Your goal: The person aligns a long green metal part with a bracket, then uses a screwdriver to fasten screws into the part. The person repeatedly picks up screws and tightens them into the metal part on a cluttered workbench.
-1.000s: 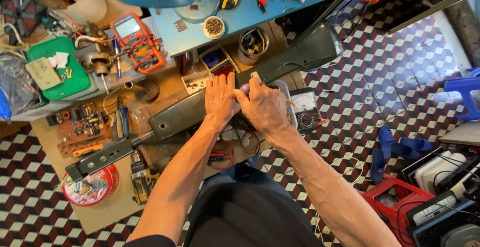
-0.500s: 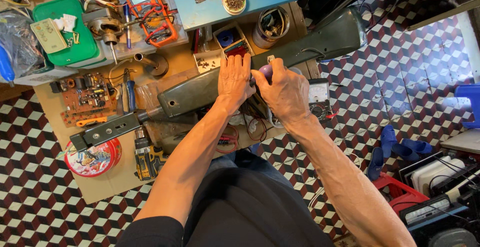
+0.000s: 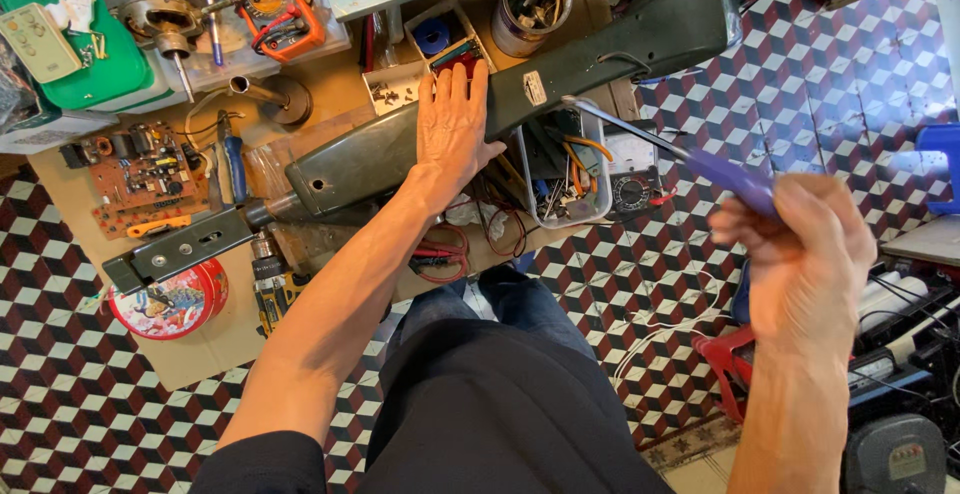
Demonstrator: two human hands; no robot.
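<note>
So the left hand (image 3: 452, 132) is lying flat on the long dark green metal housing (image 3: 520, 94), palm down, fingers straight, close together and pointing toward the far side, pinning it onto the table (image 3: 215, 339). That housing runs diagonally across the cluttered wooden table, from the near left, where a flat metal bracket (image 3: 180, 249) sticks out past its end, up to the far right, where its wide end hangs out over the checkered floor (image 3: 800, 84). The right hand (image 3: 805, 254) is lifted well off to the right, over the floor, fingers curled and pinching the purple handle of a screwdriver (image 3: 680, 154), the thin shaft pointing back toward the housing with the tip just about at its near edge (hard to say if it's actually touching). Just under the shaft there's a clear plastic tub (image 3: 565, 179) full of small tools and bits, with a small meter (image 3: 630, 192) next to it. Over on the far left sit a green tray (image 3: 70, 69), an orange multimeter (image 3: 270, 4) and a brown circuit board (image 3: 140, 169), and a round red tin (image 3: 165, 304) sits at the near left.
</note>
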